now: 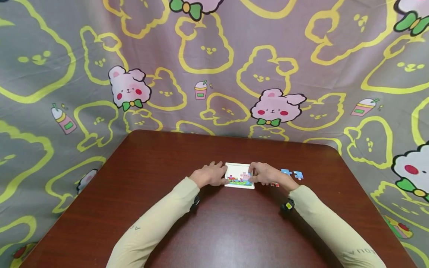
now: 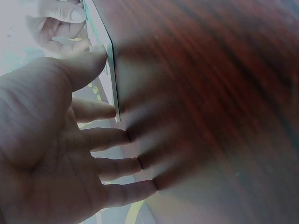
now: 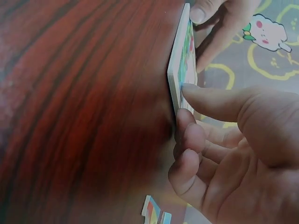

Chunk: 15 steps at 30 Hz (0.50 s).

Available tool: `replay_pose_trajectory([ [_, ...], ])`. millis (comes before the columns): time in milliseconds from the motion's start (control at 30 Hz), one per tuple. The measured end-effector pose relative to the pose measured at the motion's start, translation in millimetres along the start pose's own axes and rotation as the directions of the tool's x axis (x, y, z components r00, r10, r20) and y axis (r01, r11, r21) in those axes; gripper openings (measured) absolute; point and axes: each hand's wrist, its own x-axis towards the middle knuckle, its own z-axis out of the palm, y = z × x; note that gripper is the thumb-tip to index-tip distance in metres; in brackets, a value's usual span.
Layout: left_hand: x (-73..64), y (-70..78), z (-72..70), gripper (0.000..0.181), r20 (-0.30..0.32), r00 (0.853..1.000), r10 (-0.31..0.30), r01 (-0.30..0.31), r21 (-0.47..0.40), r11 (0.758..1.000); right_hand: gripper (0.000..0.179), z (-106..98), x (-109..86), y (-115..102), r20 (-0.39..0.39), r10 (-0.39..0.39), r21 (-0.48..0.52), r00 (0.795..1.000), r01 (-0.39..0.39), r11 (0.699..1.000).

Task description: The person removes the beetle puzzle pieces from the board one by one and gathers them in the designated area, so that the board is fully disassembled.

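Observation:
A white-framed jigsaw puzzle board (image 1: 239,187) lies flat on the table between both hands. Its lower part shows a green and pink cartoon picture; the upper part is plain white. My left hand (image 1: 212,174) is at the board's left edge, fingers spread and fairly straight. In the left wrist view the left thumb (image 2: 88,67) touches the board's rim, and the other fingertips meet the tabletop. My right hand (image 1: 264,173) grips the right edge. The right thumb (image 3: 210,100) lies on the picture side, with curled fingers against the board's edge.
Right of the right hand lie loose blue puzzle pieces (image 1: 298,175) and a red piece (image 1: 275,184), partly behind the hand. The brown table (image 1: 221,230) ends at a patterned curtain (image 1: 228,93) at the back and sides.

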Motion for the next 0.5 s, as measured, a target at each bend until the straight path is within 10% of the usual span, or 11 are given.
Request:
replay_pose_trajectory([
  [500, -2.0, -0.4, 1.5, 0.065, -0.007, 1.0, 0.002, -0.002, 0.002, 1.0, 0.031, -0.2, 2.3, -6.5, 0.0, 0.01, 0.027, 1.0, -0.01, 1.0],
])
